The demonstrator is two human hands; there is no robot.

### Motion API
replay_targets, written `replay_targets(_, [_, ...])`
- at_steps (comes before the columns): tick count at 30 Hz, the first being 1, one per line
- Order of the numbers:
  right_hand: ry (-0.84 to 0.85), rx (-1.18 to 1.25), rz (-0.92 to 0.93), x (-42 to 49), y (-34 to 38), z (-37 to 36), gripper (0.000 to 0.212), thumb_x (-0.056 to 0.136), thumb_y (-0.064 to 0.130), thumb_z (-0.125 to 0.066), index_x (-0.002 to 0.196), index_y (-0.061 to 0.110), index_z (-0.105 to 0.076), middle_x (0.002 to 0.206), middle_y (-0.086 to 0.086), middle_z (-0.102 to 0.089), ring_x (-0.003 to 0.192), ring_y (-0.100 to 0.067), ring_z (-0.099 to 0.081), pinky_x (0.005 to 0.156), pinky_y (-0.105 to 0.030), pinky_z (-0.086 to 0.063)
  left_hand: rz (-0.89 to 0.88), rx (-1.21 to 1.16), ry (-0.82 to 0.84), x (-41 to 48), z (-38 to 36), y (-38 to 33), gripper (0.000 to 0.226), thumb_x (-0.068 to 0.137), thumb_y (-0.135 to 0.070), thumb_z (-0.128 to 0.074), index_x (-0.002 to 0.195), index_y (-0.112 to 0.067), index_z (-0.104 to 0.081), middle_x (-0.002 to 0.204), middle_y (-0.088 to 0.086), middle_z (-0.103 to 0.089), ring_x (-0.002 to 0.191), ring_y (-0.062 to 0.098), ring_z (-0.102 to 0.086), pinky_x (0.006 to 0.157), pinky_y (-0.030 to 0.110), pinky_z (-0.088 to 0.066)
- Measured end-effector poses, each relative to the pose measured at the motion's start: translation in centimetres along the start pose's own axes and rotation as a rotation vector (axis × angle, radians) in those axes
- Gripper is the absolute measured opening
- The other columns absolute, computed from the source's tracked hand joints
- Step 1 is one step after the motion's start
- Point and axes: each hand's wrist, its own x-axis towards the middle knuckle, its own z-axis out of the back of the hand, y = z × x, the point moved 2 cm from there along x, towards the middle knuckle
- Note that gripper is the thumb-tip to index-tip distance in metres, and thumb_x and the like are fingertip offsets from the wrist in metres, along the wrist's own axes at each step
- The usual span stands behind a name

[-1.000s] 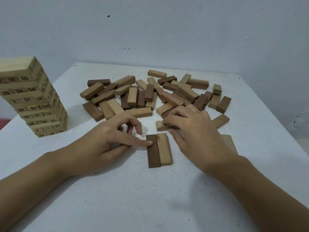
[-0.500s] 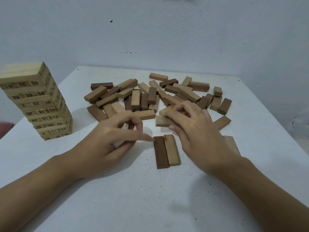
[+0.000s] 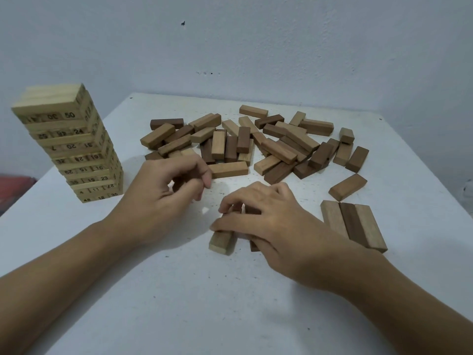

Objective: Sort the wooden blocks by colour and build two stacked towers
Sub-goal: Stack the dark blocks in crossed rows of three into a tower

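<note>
A pile of loose light and dark wooden blocks (image 3: 256, 147) lies across the far middle of the white table (image 3: 204, 303). My right hand (image 3: 266, 224) sits over a short row of blocks in front of the pile. Its thumb and curled fingers grip a light block (image 3: 221, 240) at the row's left side. The dark block (image 3: 253, 245) beside it is mostly hidden under the palm. My left hand (image 3: 163, 193) hovers at the pile's near left edge with its fingers curled. Something dark shows between them, and I cannot tell if it is a held block.
A tall tower of pale numbered blocks (image 3: 74, 149) stands at the left edge of the table. At the right, three blocks (image 3: 354, 224) lie side by side: light, dark, light. A single brown block (image 3: 348, 187) lies just beyond them. The wall is close behind.
My right hand has carried a light block from the pile down to the left side of the row. My left hand has let go of the dark block and drawn back toward the pile.
</note>
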Motion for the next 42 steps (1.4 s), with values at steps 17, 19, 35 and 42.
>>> replay_targets(17, [0.145,-0.005,-0.298,-2.3,-2.0,3.5,0.059,0.080,0.021,-0.048,0.136,0.037,-0.057,0.139,0.020,-0.051,0.125,0.002,-0.039,0.102,-0.031,-0.029,-0.197,0.167,0.344,-0.8,-0.7,-0.3,0.033,0.082,-0.052,-0.080,0.074,-0.025,-0.063,0.075,-0.010,-0.060,0.078,0.018,-0.059,0.070,0.031,-0.046])
replay_targets(19, [0.158,-0.001,-0.289,-2.2,-2.0,3.4,0.056,0.082,0.024,-0.049,0.136,0.035,-0.057,0.136,0.019,-0.054,0.121,0.001,-0.044,0.102,-0.032,-0.031,-0.186,0.168,0.316,-0.8,-0.8,-0.3,0.031,0.083,-0.052,-0.079,0.077,-0.026,-0.063,0.079,-0.011,-0.060,0.080,0.017,-0.059,0.071,0.028,-0.046])
replay_targets(35, [-0.070,0.043,-0.388,-1.8,1.2,0.3,0.037,0.090,0.050,-0.052,0.114,0.022,-0.060,0.103,0.008,-0.060,0.096,-0.014,-0.054,0.083,-0.034,-0.051,-0.152,0.278,0.273,-1.0,0.5,-0.6,0.060,0.066,-0.072,-0.080,0.107,-0.029,-0.074,0.098,-0.016,-0.068,0.095,0.005,-0.065,0.080,0.023,-0.049])
replay_targets(42, [0.056,-0.025,-0.431,-2.5,1.3,-1.0,0.079,0.095,0.063,-0.015,0.159,0.017,-0.021,0.167,0.002,-0.019,0.149,-0.002,-0.005,0.109,-0.009,0.010,-0.201,0.213,0.311,-1.0,1.2,-0.2,0.060,0.071,-0.063,-0.081,0.113,-0.021,-0.079,0.119,-0.006,-0.075,0.097,0.004,-0.068,0.082,0.029,-0.055])
